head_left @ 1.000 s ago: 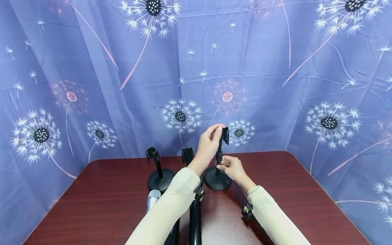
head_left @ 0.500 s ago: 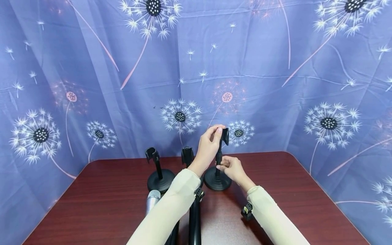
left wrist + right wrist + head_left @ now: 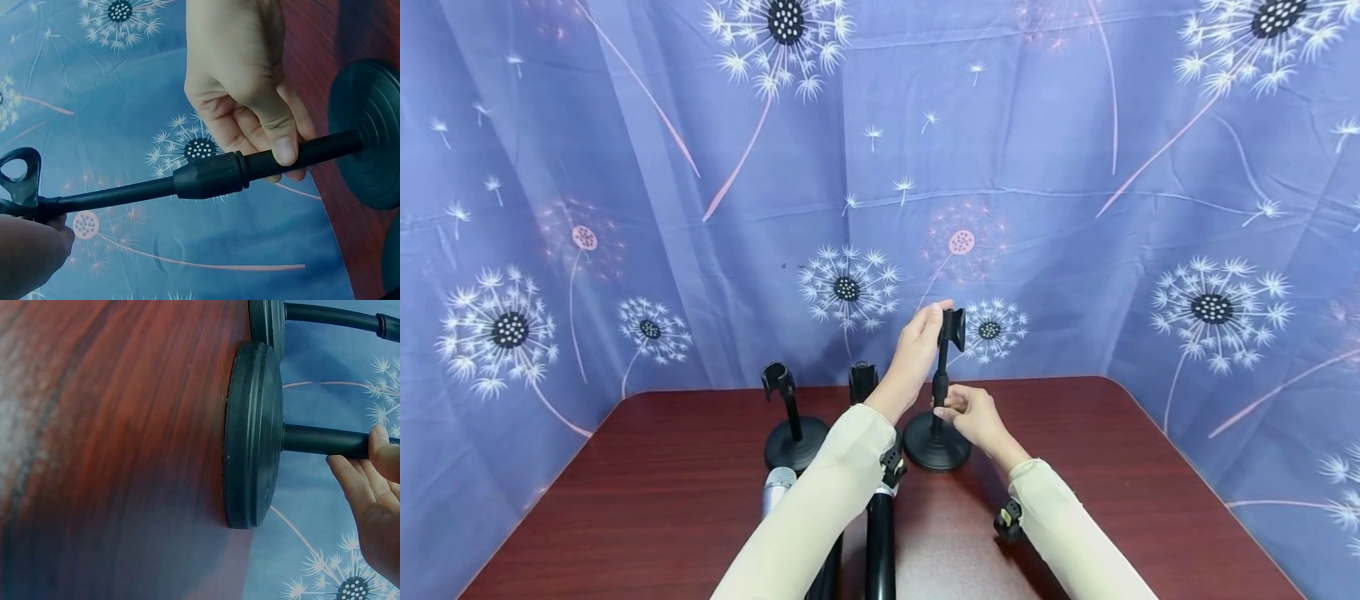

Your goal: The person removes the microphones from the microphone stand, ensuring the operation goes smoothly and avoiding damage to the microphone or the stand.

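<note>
A black desktop microphone stand [image 3: 940, 388] with a round base stands upright on the table. Up at its clip, my left hand [image 3: 916, 348] grips the neck; the left wrist view shows the clip [image 3: 22, 181] with thumb and fingertip just beneath it. My right hand [image 3: 976, 414] pinches the lower pole between thumb and fingers, below the collar [image 3: 211, 175]. The round base [image 3: 253, 434] sits flat on the table in the right wrist view. Part of the left hand's grip is hidden behind the clip in the head view.
Two more black stands, one at the left [image 3: 795, 442] and one in the middle [image 3: 862, 382], stand alongside; my left arm partly covers the middle one. Microphones, one with a silver head [image 3: 778, 483], lie in front on the red-brown table [image 3: 647, 483]. A blue dandelion-print curtain [image 3: 737, 275] hangs behind.
My left hand has turned at the top of the stand, its thumb and fingers shifting round the neck, and the clip looks slightly rotated. The right hand keeps its pinch. The head view shifts a little.
</note>
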Demonstrator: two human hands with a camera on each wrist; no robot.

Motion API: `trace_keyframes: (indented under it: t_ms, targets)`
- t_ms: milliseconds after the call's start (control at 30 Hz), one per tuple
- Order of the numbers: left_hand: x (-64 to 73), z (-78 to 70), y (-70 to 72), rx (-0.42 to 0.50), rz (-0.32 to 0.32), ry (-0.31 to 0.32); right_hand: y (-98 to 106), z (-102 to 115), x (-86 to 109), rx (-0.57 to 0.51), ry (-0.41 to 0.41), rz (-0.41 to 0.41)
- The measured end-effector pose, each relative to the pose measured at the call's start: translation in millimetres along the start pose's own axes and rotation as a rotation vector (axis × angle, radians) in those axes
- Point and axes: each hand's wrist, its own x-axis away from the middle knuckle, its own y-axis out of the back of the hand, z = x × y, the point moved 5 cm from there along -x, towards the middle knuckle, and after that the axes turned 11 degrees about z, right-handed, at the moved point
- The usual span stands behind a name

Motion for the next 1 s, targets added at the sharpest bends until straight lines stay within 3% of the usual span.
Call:
trace_keyframes:
  t_ms: [200,500,1000]
  targets:
    - [1.5,0.7,-1.3,-0.011,-0.006,-0.032,1.4,-2.1,3.5,0.007,-0.025,-0.004]
    - [5.4,-7.0,-2.3,-0.172,-0.027,-0.098,3.8,4.1,1.2,0.019,-0.009,0.005]
    - [8.0,-3.9,-2.8,-0.221,-0.022,-0.124,1.9,3.4,-1.1,0.011,-0.02,0.032]
